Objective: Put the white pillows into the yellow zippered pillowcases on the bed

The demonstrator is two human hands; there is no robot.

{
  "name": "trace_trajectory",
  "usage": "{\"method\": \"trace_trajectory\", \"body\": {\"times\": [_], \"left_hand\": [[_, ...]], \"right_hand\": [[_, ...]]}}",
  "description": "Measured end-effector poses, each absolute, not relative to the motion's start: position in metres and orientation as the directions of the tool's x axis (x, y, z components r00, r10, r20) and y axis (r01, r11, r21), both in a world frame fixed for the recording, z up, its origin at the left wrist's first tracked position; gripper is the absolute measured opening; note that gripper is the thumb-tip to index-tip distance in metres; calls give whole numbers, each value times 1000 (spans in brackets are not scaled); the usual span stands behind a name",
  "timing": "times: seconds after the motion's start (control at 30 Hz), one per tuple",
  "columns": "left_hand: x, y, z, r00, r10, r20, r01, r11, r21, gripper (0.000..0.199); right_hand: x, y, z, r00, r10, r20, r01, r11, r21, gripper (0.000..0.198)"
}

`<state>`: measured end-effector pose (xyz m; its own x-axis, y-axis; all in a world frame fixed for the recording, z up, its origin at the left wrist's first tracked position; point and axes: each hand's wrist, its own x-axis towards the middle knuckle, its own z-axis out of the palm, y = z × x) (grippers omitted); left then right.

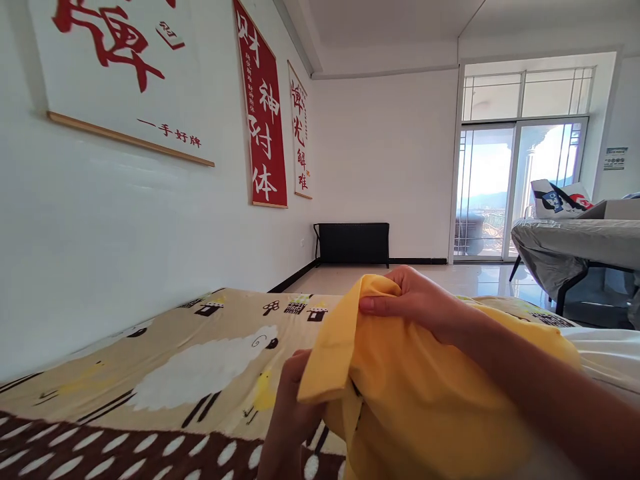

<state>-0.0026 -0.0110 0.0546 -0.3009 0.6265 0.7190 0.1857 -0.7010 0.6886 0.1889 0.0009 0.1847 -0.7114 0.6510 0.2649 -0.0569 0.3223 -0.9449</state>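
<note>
Above the patterned blanket [225, 367], the right hand [413, 300] pinches the yellow cloth [425, 393], the left hand [293, 393] lower down with its grip hidden; gentle, even tension should best smooth the band [333, 347].

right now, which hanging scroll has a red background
The middle wall scroll, white characters on red; the left scroll and right scroll have red characters on white.

We find ourselves in what looks like a room of a home, shown by the sheep-patterned blanket [200, 373] spread before us, the lettered scrolls [266, 110] hanging on the white wall [220, 233], the glossy floor [315, 277], the sheeted desk [600, 235] and the glazed sliding doors [486, 180].
</note>
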Motion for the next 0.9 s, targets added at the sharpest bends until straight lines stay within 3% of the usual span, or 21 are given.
{"method": "trace_trajectory", "body": {"times": [0.1,0.2,0.27,0.33,0.4,0.47,0.53,0.63,0.83,0.9], "left_hand": [[-6,-6,60,-349,666,659,123,-665,737,33],[1,0,62,-518,609,600,67,-671,739,27],[9,0,63,-554,590,587,34,-689,724,24],[17,-2,66,-560,608,563,12,-674,739,24],[22,-6,69,-581,628,518,4,-634,773,23],[26,-8,71,-594,639,489,1,-607,794,23],[27,-9,72,-604,636,479,-7,-606,796,21],[29,-10,73,-622,631,465,-17,-604,797,22],[33,-12,77,-633,651,418,-13,-550,835,29],[30,-10,76,-611,674,416,-29,-544,839,26]], "right_hand": [[192,3,187,-688,689,227,-38,279,-960,36],[195,4,189,-626,711,321,134,504,-853,34],[197,0,188,-479,640,601,270,759,-593,28],[197,-8,185,-310,391,867,397,882,-255,22],[196,-17,177,-306,170,937,465,885,-9,15],[192,-24,166,-454,125,882,493,860,132,17],[187,-27,156,-559,187,808,552,811,195,22],[179,-23,145,-586,281,760,639,737,220,23],[171,-9,140,-666,364,651,621,754,213,17],[174,-7,146,-654,433,620,642,751,153,21]]}}
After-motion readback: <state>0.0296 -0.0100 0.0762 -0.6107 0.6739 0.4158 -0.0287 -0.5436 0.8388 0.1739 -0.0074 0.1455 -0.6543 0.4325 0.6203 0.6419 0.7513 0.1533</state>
